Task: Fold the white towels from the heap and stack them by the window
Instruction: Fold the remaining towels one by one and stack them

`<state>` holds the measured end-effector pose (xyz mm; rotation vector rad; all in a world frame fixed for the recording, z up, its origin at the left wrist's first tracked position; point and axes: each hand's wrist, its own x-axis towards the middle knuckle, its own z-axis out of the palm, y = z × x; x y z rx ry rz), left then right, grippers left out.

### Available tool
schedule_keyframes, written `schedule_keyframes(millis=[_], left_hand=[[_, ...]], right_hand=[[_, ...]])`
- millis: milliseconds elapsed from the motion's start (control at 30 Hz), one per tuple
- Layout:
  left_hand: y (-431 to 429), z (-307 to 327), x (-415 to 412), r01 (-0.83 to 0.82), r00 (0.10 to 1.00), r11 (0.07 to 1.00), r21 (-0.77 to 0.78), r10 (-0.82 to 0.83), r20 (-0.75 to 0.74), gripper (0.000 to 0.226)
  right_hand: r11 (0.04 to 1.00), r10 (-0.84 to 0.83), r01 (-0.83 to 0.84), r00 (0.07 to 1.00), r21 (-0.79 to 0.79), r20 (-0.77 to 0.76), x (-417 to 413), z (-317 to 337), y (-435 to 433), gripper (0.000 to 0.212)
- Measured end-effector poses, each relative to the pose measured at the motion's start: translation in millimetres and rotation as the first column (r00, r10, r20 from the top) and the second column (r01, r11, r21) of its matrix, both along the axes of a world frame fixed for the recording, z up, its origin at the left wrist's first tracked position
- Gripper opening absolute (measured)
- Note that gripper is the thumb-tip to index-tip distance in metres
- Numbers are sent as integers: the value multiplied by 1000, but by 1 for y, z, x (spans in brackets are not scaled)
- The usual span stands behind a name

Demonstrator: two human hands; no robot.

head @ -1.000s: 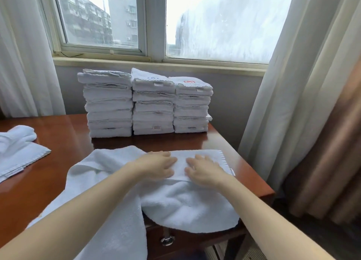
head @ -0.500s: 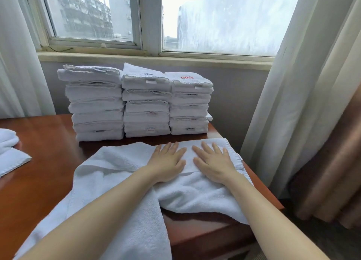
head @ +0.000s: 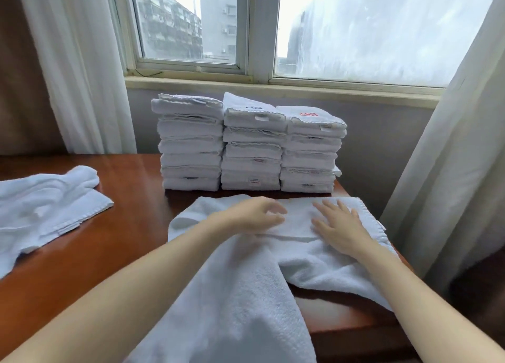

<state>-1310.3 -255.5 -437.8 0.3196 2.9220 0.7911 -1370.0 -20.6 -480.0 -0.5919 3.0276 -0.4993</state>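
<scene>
A white towel (head: 246, 286) lies spread over the near right part of the wooden table (head: 131, 220), with one end hanging toward me over the front edge. My right hand (head: 337, 227) presses flat on its far folded part, fingers straight. My left hand (head: 255, 216) hovers just left of it over the same fold, fingers loosely curled and blurred. Behind the towel, under the window, stand three stacks of folded white towels (head: 250, 147). A heap of loose white towels (head: 46, 207) lies at the table's left.
White curtains hang at the left (head: 82, 70) and right (head: 448, 149) of the window (head: 328, 26). The table's right corner ends just past the towel stacks, close to the right curtain.
My left hand has lifted off the towel and curled its fingers; half a second ago it lay flat. My head turned left, bringing the loose heap further into view.
</scene>
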Motion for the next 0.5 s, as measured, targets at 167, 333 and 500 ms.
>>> schedule_keyframes(millis=[167, 333, 500], left_hand=[[-75, 17, 68, -221, 962, 972, 82, 231, -143, 13], [-125, 5, 127, -388, 912, 914, 118, 399, -95, 10], [-138, -10, 169, -381, 923, 911, 159, 385, 4, 15]], right_hand=[[919, 220, -240, 971, -313, -96, 50, 31, -71, 38], [812, 534, -508, 845, -285, 16, 112, 65, -144, 22], [646, 695, -760, 625, 71, 356, 162, 78, -181, 47]])
